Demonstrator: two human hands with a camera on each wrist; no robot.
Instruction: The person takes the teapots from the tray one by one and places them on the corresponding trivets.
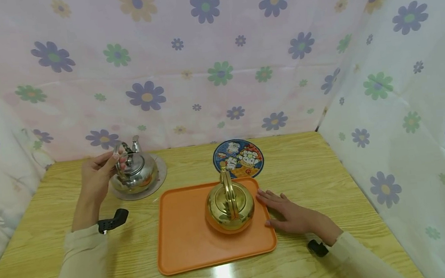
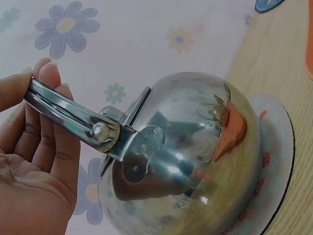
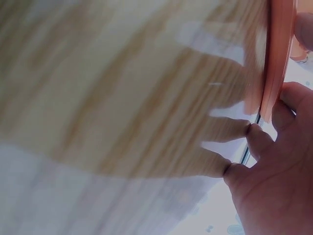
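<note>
A silver kettle (image 1: 136, 175) sits on a round pale mat (image 1: 162, 168) at the back left of the table. My left hand (image 1: 97, 172) pinches its upright handle between thumb and fingers, and the left wrist view shows the handle (image 2: 68, 112) close up. On an orange tray (image 1: 188, 252) in the middle stands a gold kettle (image 1: 228, 207), handle raised and spout pointing away. My right hand (image 1: 290, 214) lies at the tray's right edge, fingers spread and touching the rim. In the right wrist view its fingertips (image 3: 259, 137) rest on the tabletop beside that rim.
Behind the tray lies a round blue patterned mat (image 1: 241, 155), partly hidden by the gold kettle. The wooden table (image 1: 308, 162) is bordered by a flowered curtain (image 1: 186, 93) at the back and sides.
</note>
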